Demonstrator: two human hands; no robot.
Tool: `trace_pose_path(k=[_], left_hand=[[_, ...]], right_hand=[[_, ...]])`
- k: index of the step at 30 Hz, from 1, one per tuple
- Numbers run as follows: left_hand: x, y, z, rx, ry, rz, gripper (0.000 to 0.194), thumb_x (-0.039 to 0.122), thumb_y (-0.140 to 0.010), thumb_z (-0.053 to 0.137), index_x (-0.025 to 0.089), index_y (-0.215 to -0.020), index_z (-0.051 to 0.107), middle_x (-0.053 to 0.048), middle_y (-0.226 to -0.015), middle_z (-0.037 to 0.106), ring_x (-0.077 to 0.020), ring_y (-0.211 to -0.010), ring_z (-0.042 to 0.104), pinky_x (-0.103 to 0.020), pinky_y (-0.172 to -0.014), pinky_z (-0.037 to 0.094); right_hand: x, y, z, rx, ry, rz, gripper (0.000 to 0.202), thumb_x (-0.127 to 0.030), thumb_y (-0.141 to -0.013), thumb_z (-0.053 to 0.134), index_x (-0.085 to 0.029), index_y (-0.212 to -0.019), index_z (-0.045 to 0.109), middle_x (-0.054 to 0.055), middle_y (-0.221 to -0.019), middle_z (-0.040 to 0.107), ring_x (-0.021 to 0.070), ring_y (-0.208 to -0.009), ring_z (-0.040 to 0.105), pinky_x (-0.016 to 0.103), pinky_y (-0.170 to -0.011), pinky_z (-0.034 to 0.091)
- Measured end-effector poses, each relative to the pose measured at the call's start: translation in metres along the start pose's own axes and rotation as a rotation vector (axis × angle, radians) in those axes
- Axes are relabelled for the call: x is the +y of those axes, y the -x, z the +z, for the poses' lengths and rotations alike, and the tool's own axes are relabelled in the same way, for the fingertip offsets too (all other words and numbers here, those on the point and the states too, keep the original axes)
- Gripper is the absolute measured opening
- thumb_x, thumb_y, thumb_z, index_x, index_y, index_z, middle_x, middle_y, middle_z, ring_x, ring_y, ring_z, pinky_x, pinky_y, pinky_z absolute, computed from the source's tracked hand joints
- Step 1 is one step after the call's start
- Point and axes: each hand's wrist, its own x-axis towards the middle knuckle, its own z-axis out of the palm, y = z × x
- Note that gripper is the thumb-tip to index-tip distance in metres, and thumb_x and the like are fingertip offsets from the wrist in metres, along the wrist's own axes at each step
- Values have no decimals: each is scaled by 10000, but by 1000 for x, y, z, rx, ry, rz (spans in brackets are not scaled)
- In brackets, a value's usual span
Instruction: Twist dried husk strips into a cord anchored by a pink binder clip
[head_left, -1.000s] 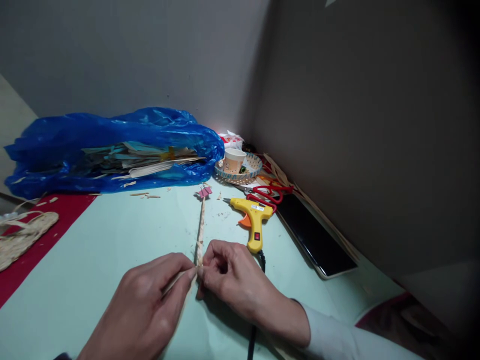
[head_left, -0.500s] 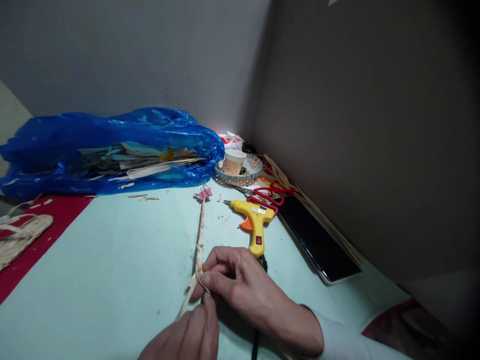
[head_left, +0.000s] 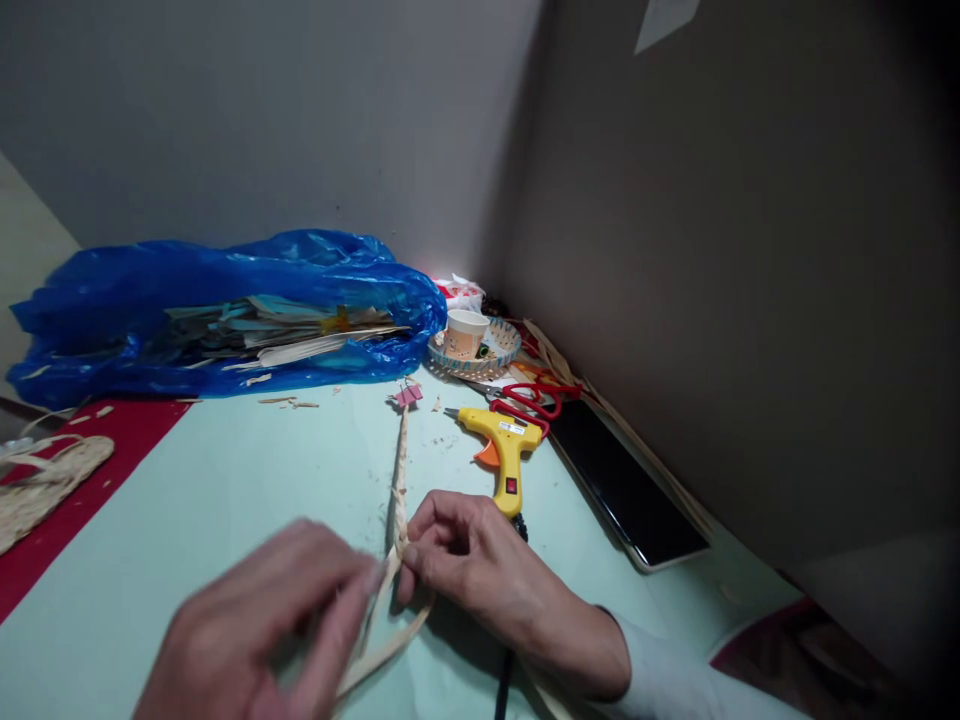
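Observation:
A pale braided strip (head_left: 401,480) runs down the light green tabletop from a pink binder clip (head_left: 409,396). At its lower end, my right hand (head_left: 480,570) pinches the braid between thumb and fingers. Loose flat strands (head_left: 386,655) hang below that pinch and curve toward the lower left. My left hand (head_left: 270,620) is just left of the strands, blurred by motion, its thumb and fingertips close to one strand; whether it grips it is unclear.
A yellow glue gun (head_left: 510,450), red-handled scissors (head_left: 532,400) and a black phone (head_left: 626,485) lie to the right. Behind are a blue plastic bag (head_left: 150,270) of strips and a basket (head_left: 506,345) with a paper cup (head_left: 465,332). A woven sole (head_left: 60,480) lies left.
My left hand has moved left and up, away from below my right fingertips. A strand now loops out below the braid. My right hand keeps its pinch. The view has shifted slightly.

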Motion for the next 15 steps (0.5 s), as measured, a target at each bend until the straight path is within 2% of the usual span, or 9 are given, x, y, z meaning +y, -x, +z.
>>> trace_pose_path(k=[1,2,3,5,6,9,13,15], left_hand=[[0,-7,-3,-36,108,-209,141,336,-808,610,231,-737,670,7,-723,702,-158,-675,654,-208,-578,478],[0,-12,-3,-139,251,-391,167,386,-785,635,225,-794,675,7,-742,707,-157,-662,647,-210,-570,480],[-1,-17,-1,-302,419,-495,200,400,-781,632,203,-790,662,5,-695,685,-151,-614,628,-218,-560,481],[-4,-23,5,-458,613,-615,237,399,-783,618,168,-733,633,14,-646,629,-100,-479,519,-211,-489,429],[-6,-23,9,-491,645,-636,246,390,-787,610,158,-704,620,24,-617,592,-79,-446,455,-202,-458,386],[-10,-19,15,-477,576,-648,267,385,-813,572,153,-689,616,51,-544,491,-70,-444,345,-195,-430,277],[-13,-11,14,-491,468,-644,320,417,-852,491,166,-695,611,67,-463,418,-94,-439,347,-219,-456,272],[-13,-10,14,-488,407,-642,313,426,-847,486,178,-698,605,63,-489,419,-107,-467,358,-226,-467,270]], right_hand=[[0,0,0,1,-8,-6,96,-221,-786,596,-154,-757,533,13,-635,625,105,-563,519,207,-564,366],[1,0,0,1,-13,-12,93,-217,-783,596,-154,-761,532,13,-633,622,109,-569,531,208,-569,372],[2,0,0,1,-12,-16,87,-213,-781,594,-154,-767,532,14,-632,621,117,-582,548,213,-578,384],[3,0,1,1,4,-30,76,-215,-791,579,-154,-785,534,24,-641,628,144,-627,594,234,-612,417],[3,1,0,1,29,-40,75,-222,-803,568,-155,-793,535,33,-655,638,159,-655,614,246,-630,430],[3,3,0,9,160,-78,90,-241,-852,522,-160,-818,539,59,-710,674,181,-697,643,263,-645,445],[0,9,0,40,383,-121,103,-201,-891,484,-164,-840,566,51,-764,712,166,-740,645,261,-712,436],[-2,13,0,70,525,-135,122,-183,-897,481,-171,-848,592,29,-773,716,158,-767,627,262,-743,414]])
